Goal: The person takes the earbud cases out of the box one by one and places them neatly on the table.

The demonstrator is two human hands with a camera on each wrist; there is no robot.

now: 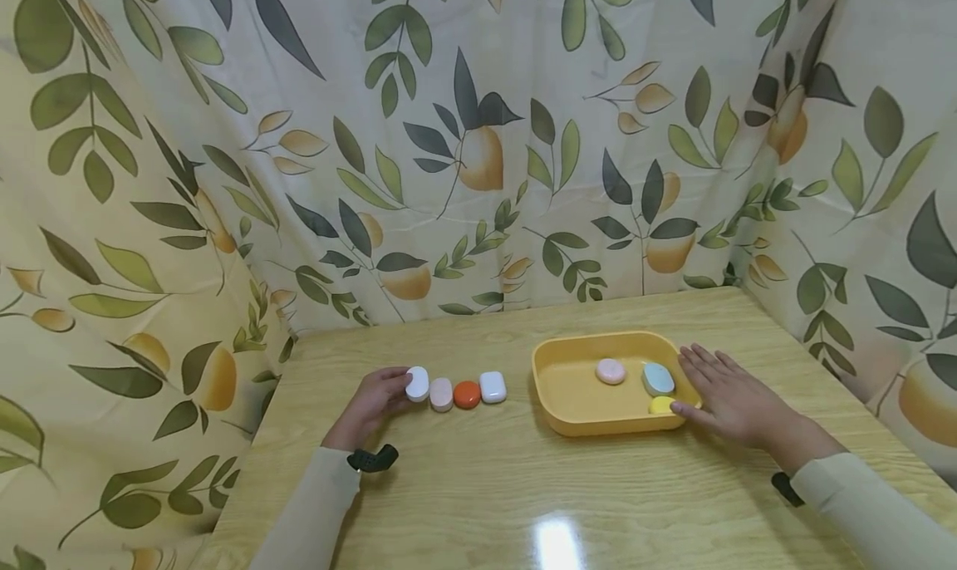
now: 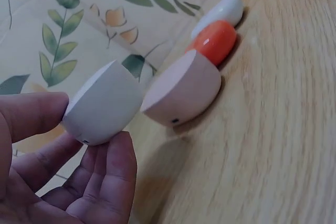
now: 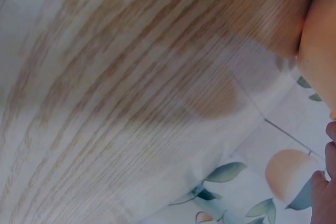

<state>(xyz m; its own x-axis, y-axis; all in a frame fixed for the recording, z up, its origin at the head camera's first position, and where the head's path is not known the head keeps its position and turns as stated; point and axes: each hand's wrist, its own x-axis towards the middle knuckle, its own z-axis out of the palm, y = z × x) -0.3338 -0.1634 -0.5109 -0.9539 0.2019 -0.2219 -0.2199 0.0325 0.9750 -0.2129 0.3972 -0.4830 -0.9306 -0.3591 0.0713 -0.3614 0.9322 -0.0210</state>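
My left hand point(image 1: 371, 404) pinches a small white rounded case point(image 1: 417, 384) between thumb and fingers. In the left wrist view the white case point(image 2: 105, 103) shows a flat face and a tiny dark slot. Close beside it, a pale pink case point(image 1: 441, 395), a red-orange one point(image 1: 467, 395) and a white squarish one point(image 1: 493, 387) stand in a row. My right hand point(image 1: 736, 400) lies with straight fingers along the right end of a yellow-orange tray point(image 1: 568, 400). Only its fingertips point(image 3: 331, 166) show at the edge of the right wrist view.
Inside the tray are a pink round piece point(image 1: 611, 371), a light blue one point(image 1: 659, 379) and a yellow one point(image 1: 662, 405), partly hidden by the right thumb. The wood-grain table point(image 1: 463, 487) meets a leaf-patterned curtain point(image 1: 478, 246) at the back and sides.
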